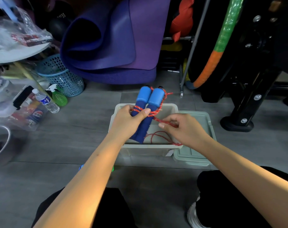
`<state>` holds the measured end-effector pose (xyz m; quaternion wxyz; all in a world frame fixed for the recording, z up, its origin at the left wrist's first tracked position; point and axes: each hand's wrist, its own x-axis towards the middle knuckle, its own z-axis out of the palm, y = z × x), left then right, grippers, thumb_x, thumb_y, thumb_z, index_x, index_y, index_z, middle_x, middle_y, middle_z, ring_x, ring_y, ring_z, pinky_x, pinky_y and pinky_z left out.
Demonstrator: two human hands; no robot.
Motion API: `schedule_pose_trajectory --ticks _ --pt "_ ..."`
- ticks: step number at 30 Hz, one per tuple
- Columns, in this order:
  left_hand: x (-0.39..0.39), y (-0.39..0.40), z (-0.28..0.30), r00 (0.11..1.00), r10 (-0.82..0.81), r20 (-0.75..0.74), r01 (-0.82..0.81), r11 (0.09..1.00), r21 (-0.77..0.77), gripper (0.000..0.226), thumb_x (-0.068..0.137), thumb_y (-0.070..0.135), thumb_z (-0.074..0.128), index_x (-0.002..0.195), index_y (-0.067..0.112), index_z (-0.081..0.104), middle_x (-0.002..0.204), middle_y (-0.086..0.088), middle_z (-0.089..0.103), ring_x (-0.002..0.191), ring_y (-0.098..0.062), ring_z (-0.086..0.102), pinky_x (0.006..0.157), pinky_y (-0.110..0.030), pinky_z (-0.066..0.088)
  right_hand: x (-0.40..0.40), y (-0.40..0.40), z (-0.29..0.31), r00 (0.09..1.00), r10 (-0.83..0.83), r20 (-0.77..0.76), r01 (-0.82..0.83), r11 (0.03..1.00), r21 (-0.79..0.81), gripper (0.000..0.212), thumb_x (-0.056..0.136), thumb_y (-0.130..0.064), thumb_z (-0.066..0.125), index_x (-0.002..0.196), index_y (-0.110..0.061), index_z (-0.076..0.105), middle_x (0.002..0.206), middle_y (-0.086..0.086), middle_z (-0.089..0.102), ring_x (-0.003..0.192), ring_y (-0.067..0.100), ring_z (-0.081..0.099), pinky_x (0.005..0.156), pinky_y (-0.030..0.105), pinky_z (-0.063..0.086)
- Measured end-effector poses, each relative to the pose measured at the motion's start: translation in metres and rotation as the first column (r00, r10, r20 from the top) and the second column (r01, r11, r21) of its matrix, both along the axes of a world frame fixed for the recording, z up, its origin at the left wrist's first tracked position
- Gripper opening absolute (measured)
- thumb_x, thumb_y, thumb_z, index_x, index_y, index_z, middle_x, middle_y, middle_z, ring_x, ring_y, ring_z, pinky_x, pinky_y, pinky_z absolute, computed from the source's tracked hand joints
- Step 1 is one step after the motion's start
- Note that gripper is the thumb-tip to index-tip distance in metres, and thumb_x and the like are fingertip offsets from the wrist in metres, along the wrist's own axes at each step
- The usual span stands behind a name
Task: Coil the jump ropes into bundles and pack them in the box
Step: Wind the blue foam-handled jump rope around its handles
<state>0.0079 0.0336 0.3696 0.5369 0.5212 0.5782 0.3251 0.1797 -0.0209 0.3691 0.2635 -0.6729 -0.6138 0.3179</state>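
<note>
Nearest to us, below both hands, our knees in black trousers rest on the grey plank floor, with a pale shoe showing by the right knee. Just under the left forearm a small green and blue object peeks out on the floor; we cannot tell what it is.

Our left hand is curled round the pair of blue foam jump-rope handles, held side by side and pointing away from us, thumb pressing the red speckled cord that is wrapped around them. Our right hand, just to the right, pinches a strand of that same cord between thumb and fingertips; more loose cord loops below it.

Directly beneath both hands sits the open pale grey plastic box, with the cord's slack hanging into it. Its matching grey lid lies flat on the floor under the right hand, touching the box's right side.

Beyond the left hand, further left, stand a clear water bottle, a green spray bottle and a perforated light blue plastic basket. Past the handles lies a rolled blue and purple exercise mat. Beyond the right hand stand a green and orange hoop and a black machine frame.
</note>
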Motion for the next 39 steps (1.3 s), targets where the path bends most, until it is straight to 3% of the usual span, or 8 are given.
schedule_pose_trajectory --ticks 4,7,11,15,20,27,31,39 --pt "-0.011 0.011 -0.001 0.917 -0.045 -0.397 0.122 0.978 0.171 0.028 0.082 0.041 0.068 0.094 0.021 0.052 0.083 0.006 0.057 0.068 -0.007 0.056 0.057 -0.019 0.045 0.004 -0.002 0.006 0.912 0.022 0.409 -0.109 0.976 0.19 0.019 0.091 -0.039 0.052 0.091 -0.026 0.066 0.073 -0.007 0.065 0.075 0.019 0.06 0.066 0.032 0.046" --pt "-0.007 0.006 -0.001 0.847 -0.237 -0.476 0.332 0.935 0.125 0.022 0.081 0.037 0.071 0.09 0.027 0.054 0.072 0.011 0.057 0.06 -0.002 0.054 0.049 -0.015 0.038 0.008 0.001 0.009 0.908 -0.005 0.418 -0.192 0.884 0.427 0.022 0.084 -0.036 0.053 0.083 -0.022 0.07 0.075 -0.004 0.066 0.073 0.023 0.062 0.057 0.027 0.041" --pt "-0.002 0.0 0.002 0.734 -0.397 -0.55 0.531 0.842 0.101 0.027 0.075 0.043 0.074 0.094 0.032 0.058 0.084 0.01 0.062 0.08 -0.011 0.058 0.069 -0.025 0.043 0.013 0.008 0.008 0.883 0.036 0.468 -0.296 0.816 0.497 0.02 0.076 -0.038 0.057 0.07 -0.024 0.069 0.066 -0.011 0.062 0.067 0.009 0.05 0.058 0.017 0.031" --pt "0.009 -0.011 0.0 0.603 -0.543 -0.583 0.678 0.735 0.017 0.04 0.073 0.048 0.074 0.108 0.033 0.06 0.097 0.009 0.065 0.092 -0.012 0.058 0.085 -0.031 0.048 0.011 0.008 0.004 0.93 0.161 0.33 -0.294 0.865 0.406 0.006 0.07 -0.028 0.072 0.069 -0.022 0.073 0.067 -0.013 0.057 0.071 0.006 0.048 0.062 0.023 0.04" --pt "0.006 -0.013 -0.001 0.613 -0.582 -0.534 0.709 0.703 0.047 0.024 0.069 0.053 0.075 0.082 0.043 0.058 0.077 0.009 0.064 0.077 -0.011 0.058 0.076 -0.036 0.048 0.013 0.011 0.015 0.971 0.162 0.175 -0.202 0.949 0.244 0.017 0.062 -0.027 0.083 0.07 -0.026 0.068 0.072 -0.011 0.062 0.075 0.006 0.056 0.064 0.011 0.04" --pt "0.009 -0.021 0.002 0.561 -0.572 -0.599 0.755 0.65 0.087 0.038 0.069 0.053 0.076 0.096 0.035 0.056 0.078 0.011 0.061 0.074 -0.007 0.055 0.069 -0.031 0.048 0.028 0.019 0.019 0.961 0.234 -0.149 -0.242 0.97 -0.034 0.026 0.06 -0.02 0.086 0.069 -0.018 0.062 0.057 -0.018 0.058 0.054 -0.005 0.05 0.052 0.006 0.037" --pt "0.008 -0.024 0.003 0.624 -0.579 -0.524 0.702 0.71 0.051 0.061 0.07 0.047 0.077 0.118 0.036 0.04 0.085 0.005 0.07 0.077 -0.013 0.063 0.075 -0.038 0.052 0.027 0.02 0.016 0.97 0.187 -0.157 -0.191 0.982 -0.008 0.024 0.058 -0.03 0.085 0.065 -0.016 0.067 0.059 -0.01 0.062 0.055 0.0 0.051 0.054 0.012 0.04" --pt "0.006 -0.028 0.004 0.656 -0.627 -0.42 0.714 0.697 0.074 0.049 0.077 0.046 0.071 0.107 0.064 0.035 0.094 -0.009 0.071 0.084 -0.022 0.066 0.084 -0.046 0.052 0.034 0.022 0.016 0.945 0.327 -0.02 -0.328 0.941 -0.088 0.03 0.059 -0.04 0.081 0.081 -0.023 0.07 0.084 -0.009 0.07 0.081 0.005 0.063 0.079 0.023 0.048"
